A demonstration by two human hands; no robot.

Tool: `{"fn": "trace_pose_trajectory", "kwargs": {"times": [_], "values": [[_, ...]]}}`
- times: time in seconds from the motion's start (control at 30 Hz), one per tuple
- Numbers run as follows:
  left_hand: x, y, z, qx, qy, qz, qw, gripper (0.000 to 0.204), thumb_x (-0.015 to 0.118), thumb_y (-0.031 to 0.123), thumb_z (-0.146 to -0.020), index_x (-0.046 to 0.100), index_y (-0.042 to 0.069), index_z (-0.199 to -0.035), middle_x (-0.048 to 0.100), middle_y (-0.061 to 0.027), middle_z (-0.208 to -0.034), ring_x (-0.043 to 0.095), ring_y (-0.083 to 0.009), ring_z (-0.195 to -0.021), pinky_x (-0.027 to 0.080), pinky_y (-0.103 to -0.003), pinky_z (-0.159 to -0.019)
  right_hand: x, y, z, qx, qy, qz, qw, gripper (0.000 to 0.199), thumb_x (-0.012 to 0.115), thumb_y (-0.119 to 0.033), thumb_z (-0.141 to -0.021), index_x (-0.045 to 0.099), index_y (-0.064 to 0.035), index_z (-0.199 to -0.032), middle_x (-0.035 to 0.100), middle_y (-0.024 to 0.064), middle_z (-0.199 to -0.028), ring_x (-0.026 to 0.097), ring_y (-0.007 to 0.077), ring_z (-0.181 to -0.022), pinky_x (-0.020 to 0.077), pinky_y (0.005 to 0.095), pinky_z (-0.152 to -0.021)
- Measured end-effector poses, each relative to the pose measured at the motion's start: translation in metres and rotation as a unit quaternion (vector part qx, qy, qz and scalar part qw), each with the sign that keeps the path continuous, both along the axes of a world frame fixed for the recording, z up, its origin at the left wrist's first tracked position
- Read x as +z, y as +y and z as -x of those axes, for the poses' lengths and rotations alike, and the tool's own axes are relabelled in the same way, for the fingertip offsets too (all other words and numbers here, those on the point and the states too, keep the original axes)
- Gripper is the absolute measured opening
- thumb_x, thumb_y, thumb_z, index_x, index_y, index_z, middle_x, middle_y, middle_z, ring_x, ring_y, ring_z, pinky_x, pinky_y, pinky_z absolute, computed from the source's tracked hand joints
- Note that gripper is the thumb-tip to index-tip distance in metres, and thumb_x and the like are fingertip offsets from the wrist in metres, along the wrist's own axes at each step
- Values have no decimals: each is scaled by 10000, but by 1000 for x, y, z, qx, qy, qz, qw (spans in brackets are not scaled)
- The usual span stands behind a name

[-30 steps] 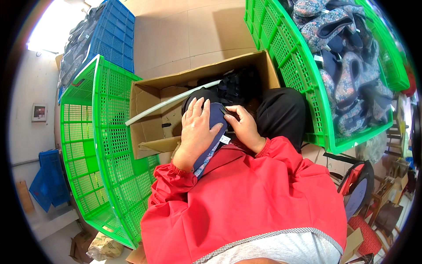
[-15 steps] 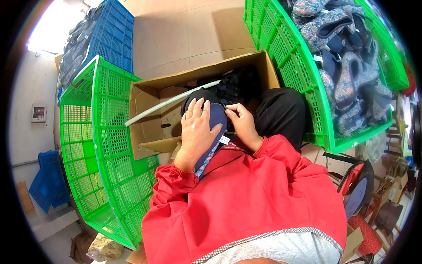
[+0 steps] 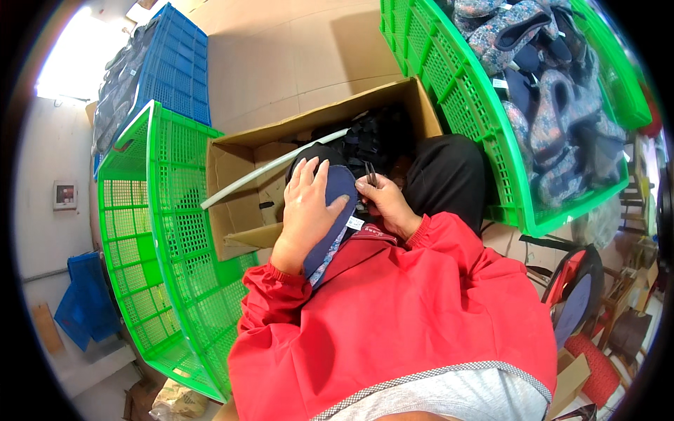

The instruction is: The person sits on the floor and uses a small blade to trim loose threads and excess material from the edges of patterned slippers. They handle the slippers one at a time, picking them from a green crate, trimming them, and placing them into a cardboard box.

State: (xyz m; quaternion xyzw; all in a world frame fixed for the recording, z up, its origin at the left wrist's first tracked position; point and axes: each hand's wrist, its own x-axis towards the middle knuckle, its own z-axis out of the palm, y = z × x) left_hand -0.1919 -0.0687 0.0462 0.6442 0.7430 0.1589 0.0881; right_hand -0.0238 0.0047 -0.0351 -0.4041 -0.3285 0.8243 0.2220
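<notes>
A fabric shoe (image 3: 337, 188) lies on my lap with its navy sole facing up, its floral side and a white tag showing at the lower edge. My left hand (image 3: 307, 210) holds it down, fingers spread over the left side and thumb across the sole. My right hand (image 3: 385, 203) is closed at the shoe's right edge, gripping small dark thread snips (image 3: 371, 175) whose two tips point away from me. The shoe's underside is hidden.
An open cardboard box (image 3: 232, 168) with dark scraps stands in front of my knees, a white tube (image 3: 274, 168) lying across it. A green crate (image 3: 484, 133) of floral shoes is at right. Another green crate (image 3: 186, 231) and a blue crate (image 3: 175, 67) stand left.
My right hand has turned and drawn slightly back from the shoe's edge, so the snips now show with tips raised. My left hand keeps its hold on the shoe.
</notes>
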Motion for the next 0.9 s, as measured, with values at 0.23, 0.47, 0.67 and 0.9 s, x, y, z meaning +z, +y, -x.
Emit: {"fn": "trace_pose_trajectory", "kwargs": {"times": [0.23,0.47,0.67,0.9], "values": [[0,51,22,-139,-63,-14,988,232,713,221,-827,703,32,-961,680,-123,-1016,625,-340,-1031,484,-438,-921,-4,0,3,-15,28,-24,999,124,629,-236,-989,588,-124,-958,568,-45,-801,467,39,-648,346,192,-516],[-5,67,8,-22,-80,-54,995,94,659,119,-826,704,57,-881,691,-117,-891,655,-335,-896,515,-431,-820,-3,1,-4,-60,98,36,993,104,579,-214,-1022,569,-112,-1004,623,-1,-878,506,53,-645,339,199,-489],[11,55,4,-134,-157,-49,977,264,612,29,-771,646,41,-1033,664,-135,-1023,631,-337,-1019,499,-406,-920,-9,1,-4,-57,122,57,989,111,577,-206,-1023,556,-100,-1043,622,16,-907,521,64,-663,336,204,-471],[17,50,-7,-169,-65,43,983,247,683,133,-761,654,54,-994,657,-112,-957,613,-335,-965,496,-423,-876,5,5,-9,-52,124,86,987,136,607,-211,-1008,557,-91,-1046,600,16,-883,494,67,-659,341,195,-472]]}}
